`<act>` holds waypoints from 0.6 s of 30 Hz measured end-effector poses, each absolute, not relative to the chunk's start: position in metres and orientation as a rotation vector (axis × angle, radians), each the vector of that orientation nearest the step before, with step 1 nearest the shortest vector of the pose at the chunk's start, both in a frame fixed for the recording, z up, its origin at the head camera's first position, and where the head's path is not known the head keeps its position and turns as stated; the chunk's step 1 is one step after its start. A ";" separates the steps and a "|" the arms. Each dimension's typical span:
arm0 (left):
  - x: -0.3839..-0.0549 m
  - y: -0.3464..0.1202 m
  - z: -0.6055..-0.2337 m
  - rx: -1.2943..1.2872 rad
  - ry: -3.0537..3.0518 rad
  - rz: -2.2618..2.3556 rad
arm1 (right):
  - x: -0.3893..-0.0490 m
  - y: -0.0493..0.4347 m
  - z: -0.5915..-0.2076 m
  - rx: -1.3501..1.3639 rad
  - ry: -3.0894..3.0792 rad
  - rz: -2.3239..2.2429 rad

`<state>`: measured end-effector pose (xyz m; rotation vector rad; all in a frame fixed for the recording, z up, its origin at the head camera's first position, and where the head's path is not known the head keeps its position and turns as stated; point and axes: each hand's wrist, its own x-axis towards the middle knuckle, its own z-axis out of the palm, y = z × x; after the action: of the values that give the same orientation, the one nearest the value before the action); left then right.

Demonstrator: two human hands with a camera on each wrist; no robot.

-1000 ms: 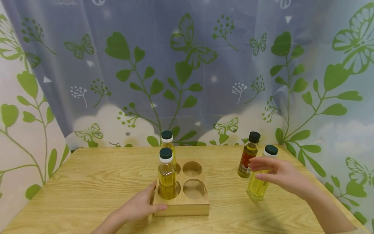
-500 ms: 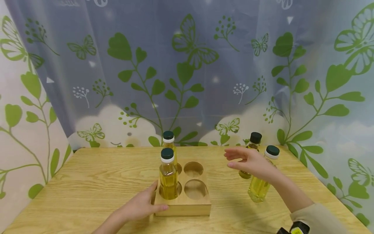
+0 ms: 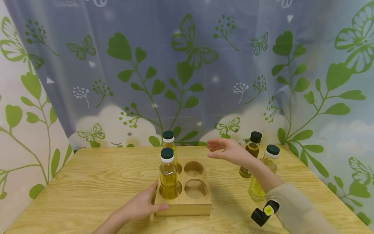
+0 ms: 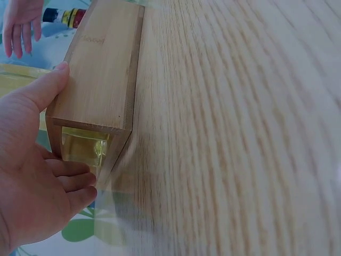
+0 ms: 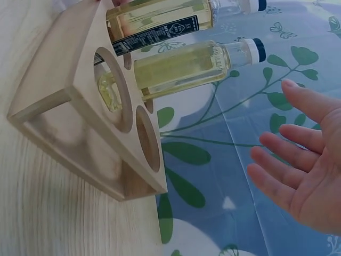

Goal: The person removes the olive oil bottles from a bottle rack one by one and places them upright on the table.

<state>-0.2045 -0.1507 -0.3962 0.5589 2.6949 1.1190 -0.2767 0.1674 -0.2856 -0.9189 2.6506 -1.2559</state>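
My left hand (image 3: 140, 204) grips the near left corner of a wooden bottle rack (image 3: 187, 209). In the left wrist view its thumb (image 4: 50, 85) presses the front panel, while its fingers curl at the open side. Two oil bottles with dark green caps, a front bottle (image 3: 168, 183) and a rear bottle (image 3: 168, 140), stand in the rack's left holes; the right-hand holes hold nothing. Behind and right of the rack, above the table, my right hand (image 3: 228, 151) is held in the air with fingers loosely extended. Nothing is in it, as the right wrist view also shows.
On the right of the table (image 3: 87, 185) stand two more bottles. One is a green-capped oil bottle (image 3: 257, 190), partly behind my right forearm; the other is a darker, black-capped bottle (image 3: 255, 138). A leaf-patterned curtain (image 3: 140, 81) hangs behind the table.
My right hand has moved left, away from the bottles on the right and toward the rack, staying empty. The left hand stays at the rack, which has not moved.
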 end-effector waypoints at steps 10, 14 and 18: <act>-0.203 -0.151 -0.395 0.570 2.694 1.121 | -0.294 0.137 -0.289 -0.964 2.584 -1.275; -0.203 -0.151 -0.396 0.568 2.693 1.122 | -0.300 0.124 -0.291 -0.948 2.570 -1.318; -0.203 -0.151 -0.396 0.572 2.698 1.126 | -0.306 0.111 -0.295 -0.924 2.549 -1.354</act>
<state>-0.2034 -0.1513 -0.3957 0.5715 2.6976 1.1260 -0.3056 0.1107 -0.2946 -0.9236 2.5494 -1.3541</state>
